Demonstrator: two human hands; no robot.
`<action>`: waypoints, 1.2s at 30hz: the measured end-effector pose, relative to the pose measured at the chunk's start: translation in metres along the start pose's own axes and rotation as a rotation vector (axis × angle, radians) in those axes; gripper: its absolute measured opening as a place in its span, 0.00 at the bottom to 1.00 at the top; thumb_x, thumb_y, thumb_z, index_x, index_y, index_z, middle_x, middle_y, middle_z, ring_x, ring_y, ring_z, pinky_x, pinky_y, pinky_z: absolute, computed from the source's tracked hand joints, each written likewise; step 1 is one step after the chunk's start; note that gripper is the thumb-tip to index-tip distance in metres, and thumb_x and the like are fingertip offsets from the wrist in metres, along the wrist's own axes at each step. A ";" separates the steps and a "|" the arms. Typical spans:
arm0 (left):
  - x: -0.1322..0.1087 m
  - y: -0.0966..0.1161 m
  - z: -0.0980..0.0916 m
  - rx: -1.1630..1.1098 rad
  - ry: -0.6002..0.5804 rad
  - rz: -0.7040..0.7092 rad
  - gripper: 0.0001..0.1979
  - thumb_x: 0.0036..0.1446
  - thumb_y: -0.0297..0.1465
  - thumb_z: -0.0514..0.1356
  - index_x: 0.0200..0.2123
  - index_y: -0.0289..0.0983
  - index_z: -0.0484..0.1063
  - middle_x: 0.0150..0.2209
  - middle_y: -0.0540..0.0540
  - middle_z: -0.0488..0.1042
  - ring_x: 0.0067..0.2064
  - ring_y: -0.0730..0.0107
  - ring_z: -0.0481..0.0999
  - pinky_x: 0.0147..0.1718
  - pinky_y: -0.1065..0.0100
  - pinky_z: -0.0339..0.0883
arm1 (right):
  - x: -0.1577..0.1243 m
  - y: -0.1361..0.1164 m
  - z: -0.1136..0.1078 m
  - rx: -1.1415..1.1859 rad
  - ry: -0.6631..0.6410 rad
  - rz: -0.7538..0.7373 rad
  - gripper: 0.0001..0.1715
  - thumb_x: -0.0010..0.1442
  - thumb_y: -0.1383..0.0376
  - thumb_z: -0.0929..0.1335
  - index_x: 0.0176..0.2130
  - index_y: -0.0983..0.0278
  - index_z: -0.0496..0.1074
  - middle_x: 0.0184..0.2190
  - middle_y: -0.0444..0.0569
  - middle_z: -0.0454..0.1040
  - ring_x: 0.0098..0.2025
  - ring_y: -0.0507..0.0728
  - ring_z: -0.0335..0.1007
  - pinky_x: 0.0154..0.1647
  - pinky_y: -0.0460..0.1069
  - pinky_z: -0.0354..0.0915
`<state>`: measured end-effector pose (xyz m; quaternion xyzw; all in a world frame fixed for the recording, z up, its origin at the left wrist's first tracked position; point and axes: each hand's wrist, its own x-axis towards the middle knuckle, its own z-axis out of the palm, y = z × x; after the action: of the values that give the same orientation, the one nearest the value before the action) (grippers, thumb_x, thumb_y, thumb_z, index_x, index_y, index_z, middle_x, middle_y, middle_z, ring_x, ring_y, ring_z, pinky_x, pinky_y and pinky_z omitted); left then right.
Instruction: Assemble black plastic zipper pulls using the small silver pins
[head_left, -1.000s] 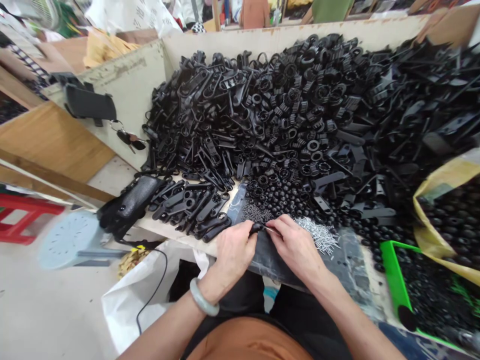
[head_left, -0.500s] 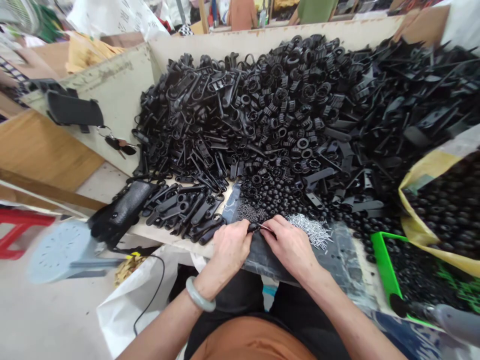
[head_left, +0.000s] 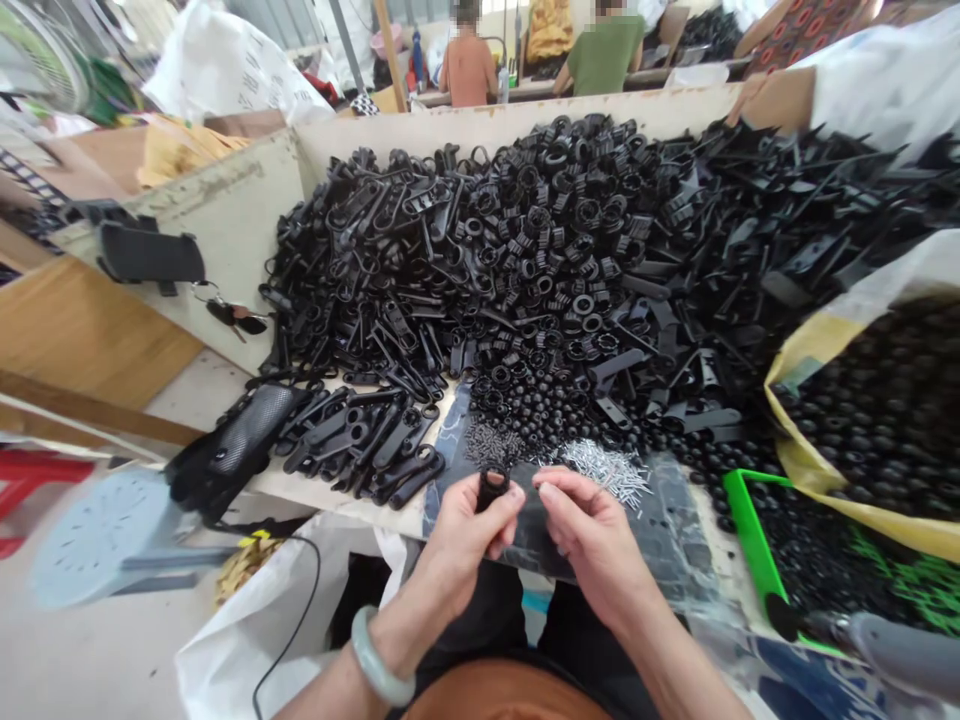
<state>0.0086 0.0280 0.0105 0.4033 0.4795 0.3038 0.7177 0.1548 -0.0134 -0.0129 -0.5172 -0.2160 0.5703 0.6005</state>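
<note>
My left hand (head_left: 461, 535) grips a small black plastic ring piece (head_left: 492, 486), its round opening facing up between thumb and fingers. To the right, apart from it, my right hand (head_left: 596, 530) has thumb and forefinger pinched together; whatever they hold, if anything, is too small to make out. Just beyond my hands lie a heap of silver pins (head_left: 606, 470) and a heap of tiny dark grey parts (head_left: 491, 442). Black balls (head_left: 540, 400) are piled behind those. Finished-looking black handle pieces (head_left: 360, 440) lie in a row on the left.
A big mound of black plastic parts (head_left: 525, 230) fills the boarded bench. On the right are a yellow-edged bag of black balls (head_left: 862, 400), a green tray (head_left: 750, 540) and a grey tool (head_left: 900, 645). A black pouch (head_left: 236, 435) lies left. Two people sit beyond the bench.
My hands have moved apart; before, they met around a black piece with a thin metal item in the right fingers. The left hand has turned the ring upward. The view has tilted up slightly.
</note>
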 end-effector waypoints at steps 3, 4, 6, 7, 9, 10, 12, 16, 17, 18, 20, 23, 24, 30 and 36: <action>-0.004 0.001 0.009 -0.105 -0.034 -0.022 0.22 0.53 0.47 0.71 0.30 0.37 0.68 0.18 0.58 0.63 0.20 0.81 0.53 0.19 0.75 0.46 | -0.007 -0.001 0.006 0.138 -0.012 0.092 0.19 0.47 0.53 0.82 0.34 0.62 0.83 0.18 0.36 0.61 0.19 0.45 0.44 0.18 0.43 0.44; -0.006 0.002 0.010 -0.122 -0.036 -0.024 0.22 0.53 0.47 0.71 0.30 0.36 0.68 0.18 0.58 0.63 0.20 0.81 0.53 0.19 0.75 0.46 | -0.008 -0.001 0.008 0.162 -0.020 0.114 0.19 0.47 0.53 0.82 0.34 0.62 0.82 0.17 0.35 0.58 0.19 0.45 0.43 0.18 0.43 0.43; -0.007 0.002 0.011 -0.143 -0.040 -0.028 0.23 0.51 0.48 0.72 0.29 0.36 0.68 0.17 0.58 0.63 0.20 0.82 0.53 0.19 0.76 0.45 | -0.010 -0.001 0.009 0.193 -0.028 0.140 0.19 0.46 0.53 0.82 0.34 0.63 0.82 0.16 0.34 0.56 0.19 0.45 0.42 0.18 0.43 0.42; -0.008 0.003 0.012 -0.149 -0.040 -0.031 0.23 0.51 0.48 0.72 0.29 0.36 0.68 0.17 0.58 0.63 0.20 0.82 0.53 0.19 0.76 0.45 | -0.010 -0.001 0.009 0.201 -0.029 0.151 0.20 0.46 0.54 0.82 0.34 0.63 0.82 0.16 0.34 0.55 0.19 0.45 0.42 0.18 0.43 0.41; -0.009 0.003 0.011 -0.153 -0.038 -0.036 0.23 0.51 0.47 0.73 0.29 0.36 0.68 0.17 0.57 0.64 0.20 0.82 0.53 0.19 0.76 0.45 | -0.011 0.001 0.008 0.215 -0.022 0.165 0.20 0.46 0.54 0.83 0.34 0.63 0.82 0.16 0.34 0.55 0.19 0.45 0.41 0.18 0.42 0.41; -0.009 0.002 0.011 -0.153 -0.036 -0.037 0.23 0.51 0.47 0.73 0.29 0.36 0.68 0.17 0.57 0.64 0.20 0.82 0.53 0.19 0.76 0.45 | -0.011 0.002 0.008 0.222 -0.019 0.172 0.20 0.45 0.54 0.83 0.34 0.63 0.82 0.15 0.34 0.55 0.19 0.45 0.41 0.18 0.42 0.41; -0.010 0.001 0.011 -0.156 -0.031 -0.040 0.23 0.51 0.46 0.73 0.30 0.36 0.68 0.17 0.57 0.64 0.19 0.83 0.53 0.19 0.76 0.45 | -0.011 0.003 0.008 0.234 -0.014 0.186 0.21 0.45 0.54 0.83 0.33 0.64 0.82 0.15 0.33 0.54 0.19 0.45 0.41 0.18 0.42 0.41; -0.009 -0.003 0.013 -0.191 -0.024 -0.060 0.23 0.50 0.46 0.74 0.31 0.35 0.70 0.17 0.57 0.64 0.19 0.83 0.54 0.18 0.76 0.44 | -0.011 0.007 0.008 0.240 0.004 0.203 0.23 0.42 0.53 0.84 0.32 0.64 0.83 0.15 0.33 0.54 0.18 0.44 0.41 0.17 0.41 0.42; -0.008 -0.004 0.014 -0.194 -0.021 -0.062 0.23 0.50 0.46 0.74 0.31 0.35 0.70 0.17 0.57 0.65 0.19 0.83 0.54 0.18 0.76 0.44 | -0.011 0.009 0.008 0.237 0.010 0.196 0.23 0.41 0.53 0.84 0.33 0.64 0.83 0.15 0.33 0.54 0.18 0.44 0.41 0.17 0.41 0.42; -0.008 -0.005 0.014 -0.193 -0.017 -0.061 0.23 0.50 0.46 0.73 0.31 0.34 0.71 0.18 0.56 0.66 0.19 0.83 0.55 0.18 0.76 0.44 | -0.011 0.010 0.008 0.230 0.016 0.181 0.23 0.41 0.53 0.84 0.33 0.64 0.83 0.15 0.34 0.55 0.18 0.43 0.42 0.17 0.41 0.43; -0.008 -0.007 0.015 -0.182 -0.008 -0.056 0.22 0.51 0.46 0.73 0.31 0.34 0.72 0.18 0.55 0.67 0.19 0.83 0.55 0.18 0.76 0.44 | -0.011 0.013 0.007 0.188 0.029 0.123 0.22 0.44 0.51 0.83 0.33 0.63 0.83 0.17 0.36 0.61 0.18 0.43 0.43 0.17 0.41 0.44; -0.008 -0.010 0.015 -0.186 0.017 -0.053 0.20 0.52 0.44 0.72 0.30 0.34 0.71 0.17 0.55 0.66 0.19 0.83 0.55 0.18 0.76 0.43 | -0.011 0.015 0.004 -0.005 0.039 -0.097 0.16 0.52 0.52 0.80 0.32 0.62 0.83 0.25 0.43 0.72 0.20 0.45 0.54 0.18 0.42 0.52; -0.008 -0.011 0.015 -0.198 0.028 -0.055 0.20 0.52 0.43 0.72 0.29 0.35 0.70 0.17 0.56 0.66 0.18 0.83 0.55 0.18 0.76 0.43 | -0.011 0.014 0.002 -0.103 0.033 -0.205 0.13 0.55 0.54 0.78 0.32 0.62 0.83 0.28 0.45 0.74 0.22 0.47 0.60 0.20 0.43 0.57; -0.008 -0.015 0.017 -0.318 0.058 -0.133 0.18 0.46 0.38 0.74 0.27 0.36 0.69 0.16 0.57 0.65 0.18 0.83 0.56 0.18 0.76 0.42 | -0.012 0.002 -0.016 -0.598 -0.058 -0.651 0.07 0.64 0.67 0.72 0.39 0.60 0.84 0.34 0.48 0.76 0.24 0.49 0.67 0.20 0.44 0.62; -0.007 -0.012 0.023 -0.501 -0.001 -0.271 0.19 0.41 0.34 0.76 0.23 0.36 0.68 0.13 0.58 0.64 0.16 0.85 0.54 0.19 0.76 0.46 | -0.016 0.001 -0.029 -0.686 -0.106 -0.715 0.10 0.65 0.70 0.71 0.45 0.60 0.82 0.36 0.47 0.77 0.26 0.49 0.70 0.22 0.44 0.65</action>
<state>0.0281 0.0101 0.0076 0.1455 0.4386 0.3139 0.8294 0.1748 -0.0389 -0.0191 -0.5488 -0.5854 0.2502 0.5417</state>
